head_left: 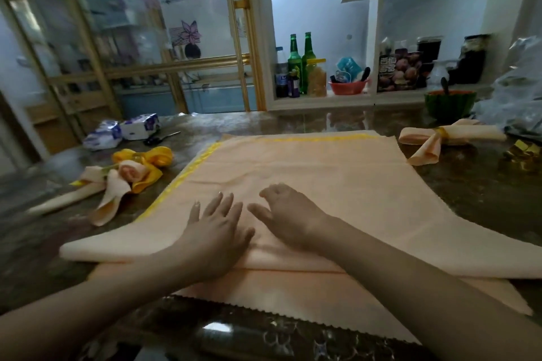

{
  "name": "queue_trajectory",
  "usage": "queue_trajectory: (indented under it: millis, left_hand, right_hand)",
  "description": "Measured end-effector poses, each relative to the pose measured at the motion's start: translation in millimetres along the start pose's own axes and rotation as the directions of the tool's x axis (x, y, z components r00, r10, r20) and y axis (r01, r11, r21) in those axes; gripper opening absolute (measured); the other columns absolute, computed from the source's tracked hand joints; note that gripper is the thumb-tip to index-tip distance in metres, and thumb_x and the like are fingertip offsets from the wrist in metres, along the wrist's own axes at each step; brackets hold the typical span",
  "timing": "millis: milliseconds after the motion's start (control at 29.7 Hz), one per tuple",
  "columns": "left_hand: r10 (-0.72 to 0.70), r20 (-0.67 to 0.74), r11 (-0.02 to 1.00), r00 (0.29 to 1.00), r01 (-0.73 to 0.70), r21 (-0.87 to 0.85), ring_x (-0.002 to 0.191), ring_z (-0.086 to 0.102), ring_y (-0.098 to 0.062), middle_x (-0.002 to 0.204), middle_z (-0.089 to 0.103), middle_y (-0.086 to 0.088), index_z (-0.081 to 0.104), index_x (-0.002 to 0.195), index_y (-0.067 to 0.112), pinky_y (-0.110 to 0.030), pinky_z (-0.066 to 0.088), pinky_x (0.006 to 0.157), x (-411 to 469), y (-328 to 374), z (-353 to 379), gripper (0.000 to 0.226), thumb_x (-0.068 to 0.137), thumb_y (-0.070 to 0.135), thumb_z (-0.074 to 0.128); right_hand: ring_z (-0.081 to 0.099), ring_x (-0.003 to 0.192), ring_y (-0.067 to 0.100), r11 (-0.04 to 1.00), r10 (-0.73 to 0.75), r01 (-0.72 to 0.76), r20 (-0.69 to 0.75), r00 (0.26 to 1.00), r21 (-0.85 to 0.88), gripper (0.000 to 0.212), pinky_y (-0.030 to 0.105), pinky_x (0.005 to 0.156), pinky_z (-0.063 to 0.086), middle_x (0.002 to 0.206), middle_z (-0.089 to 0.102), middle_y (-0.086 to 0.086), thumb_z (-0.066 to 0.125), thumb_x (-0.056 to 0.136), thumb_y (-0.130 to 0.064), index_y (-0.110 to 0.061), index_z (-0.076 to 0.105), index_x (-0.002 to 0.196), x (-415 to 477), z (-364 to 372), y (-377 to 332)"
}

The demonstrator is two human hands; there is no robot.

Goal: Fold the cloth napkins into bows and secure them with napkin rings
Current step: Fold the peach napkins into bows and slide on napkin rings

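Currently pressing: left hand flat on the napkin; right hand fingers bent on it, grip unclear.
Napkin: spread mid-table, near edge folded once.
Done: left bow; ringed bow, far right.
Remaining: further folding, then a spare ring.

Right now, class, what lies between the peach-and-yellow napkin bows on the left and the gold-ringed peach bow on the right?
In the head view: the large peach cloth napkin, partly folded, with the left hand and right hand resting on it.
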State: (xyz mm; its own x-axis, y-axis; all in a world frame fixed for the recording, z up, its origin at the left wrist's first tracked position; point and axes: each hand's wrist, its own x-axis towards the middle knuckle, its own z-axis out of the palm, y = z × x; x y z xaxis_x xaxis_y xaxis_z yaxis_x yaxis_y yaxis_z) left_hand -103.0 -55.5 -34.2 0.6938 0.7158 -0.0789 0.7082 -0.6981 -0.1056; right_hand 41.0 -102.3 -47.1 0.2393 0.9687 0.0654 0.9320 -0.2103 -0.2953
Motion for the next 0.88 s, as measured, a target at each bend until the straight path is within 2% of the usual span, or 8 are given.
queue_trajectory:
  millis: [67,135,303,371,472,573,741,876]
  left_hand:
    - [0.003,0.084,0.998,0.996,0.002,-0.06,0.144,-0.016,-0.016,0.157,-0.016,-0.002,-0.005,0.151,0.021,-0.042,-0.008,0.117,-1.8,-4.2,14.3,0.063,0.098,0.051,0.014]
    - [-0.016,0.113,0.993,0.993,0.029,-0.111,0.143,-0.019,-0.013,0.155,-0.021,0.001,-0.009,0.15,0.026,-0.04,-0.01,0.117,-9.3,-21.0,21.4,0.062,0.097,0.053,0.011]
    - [-0.016,0.099,0.991,0.995,0.029,-0.129,0.142,-0.018,-0.01,0.155,-0.021,0.003,-0.01,0.148,0.03,-0.035,-0.009,0.116,-19.9,-49.3,27.3,0.066,0.093,0.06,0.009]
    - [-0.046,0.097,0.989,0.994,0.059,-0.135,0.142,-0.018,-0.01,0.155,-0.021,0.003,-0.01,0.148,0.03,-0.033,-0.009,0.115,-26.9,-64.1,31.5,0.074,0.085,0.066,0.004]
    - [-0.182,0.128,0.963,0.975,0.203,-0.175,0.143,-0.016,-0.014,0.156,-0.02,0.0,-0.01,0.149,0.027,-0.035,-0.008,0.116,-39.4,-88.3,35.9,0.079,0.084,0.068,0.007]
    - [-0.351,0.189,0.905,0.917,0.384,-0.183,0.145,-0.012,-0.019,0.156,-0.017,-0.008,-0.009,0.15,0.017,-0.037,-0.003,0.118,-45.3,-114.8,39.5,0.079,0.089,0.064,0.01]
    - [-0.513,0.244,0.8,0.823,0.561,-0.211,0.145,-0.011,-0.023,0.156,-0.015,-0.012,-0.005,0.149,0.008,-0.043,-0.003,0.116,-47.9,-140.8,42.0,0.086,0.088,0.067,0.007]
    - [-0.668,0.264,0.697,0.696,0.709,-0.106,0.144,-0.008,-0.032,0.156,-0.009,-0.02,-0.002,0.149,0.001,-0.045,-0.002,0.116,-41.2,-156.7,23.2,0.095,0.087,0.072,0.012]
  right_hand:
    - [0.009,0.145,0.024,0.997,-0.021,0.026,0.068,0.997,-0.073,0.062,0.039,0.118,0.009,0.157,0.013,0.011,0.02,0.097,-0.055,-0.017,0.028,0.145,-8.0,9.1,7.0]
    - [0.002,0.146,0.022,0.996,-0.031,0.039,0.091,0.995,-0.083,0.064,0.039,0.118,0.003,0.159,0.005,0.009,0.016,0.096,-0.058,-0.021,0.022,0.148,-4.8,13.9,3.1]
    - [0.001,0.146,0.018,0.996,-0.015,0.023,0.093,0.996,-0.086,0.062,0.035,0.117,0.001,0.159,0.002,0.005,0.017,0.097,-0.056,-0.023,0.015,0.15,-4.7,11.1,3.8]
    - [0.002,0.146,0.018,0.995,-0.016,0.025,0.092,0.996,-0.092,0.061,0.034,0.117,0.002,0.159,0.003,0.005,0.017,0.098,-0.055,-0.023,0.016,0.15,-6.3,10.2,1.8]
    - [0.002,0.146,0.017,0.995,-0.021,0.03,0.095,0.995,-0.1,0.059,0.033,0.117,0.002,0.159,0.003,0.004,0.017,0.098,-0.054,-0.024,0.016,0.15,-5.9,10.0,0.3]
    - [0.002,0.146,0.017,0.994,-0.026,0.036,0.098,0.995,-0.1,0.058,0.033,0.116,0.003,0.159,0.003,0.003,0.018,0.099,-0.053,-0.025,0.017,0.149,-5.6,11.6,-1.4]
    - [0.001,0.146,0.016,0.994,-0.017,0.028,0.104,0.994,-0.106,0.058,0.033,0.117,0.002,0.159,0.002,0.003,0.018,0.099,-0.052,-0.025,0.016,0.149,-5.6,11.7,-0.9]
    - [-0.003,0.146,0.018,0.992,-0.009,0.021,0.101,0.995,-0.126,0.058,0.035,0.117,-0.002,0.159,0.001,0.004,0.017,0.099,-0.052,-0.025,0.015,0.15,-6.8,11.0,-4.7]
